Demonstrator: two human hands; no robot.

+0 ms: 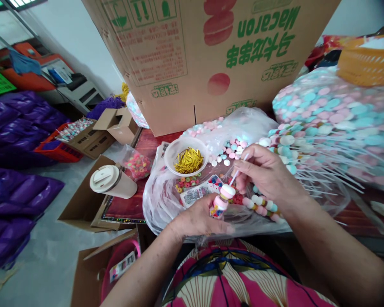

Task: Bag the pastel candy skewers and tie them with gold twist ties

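My left hand (pixel 200 221) is closed around a small stack of pastel candy pieces (pixel 223 198) threaded on a thin white stick. My right hand (pixel 266 175) pinches the upper part of that white stick (pixel 235 174) between thumb and fingers. A finished skewer of pink, white and teal candies (pixel 262 207) lies just under my right wrist. Beside the hands a white bowl (pixel 174 155) holds gold twist ties (pixel 188 160). Loose round candies (pixel 230 149) lie in an opened clear plastic bag (pixel 243 123).
A large "Macaron" cardboard box (pixel 205 55) stands at the back. A pile of finished candy skewers (pixel 333 119) fills the right. A lidded paper cup (pixel 110 181) lies at the left beside a bag of coloured ring candies (pixel 137 165). Purple bags (pixel 16 128) and cartons cover the floor.
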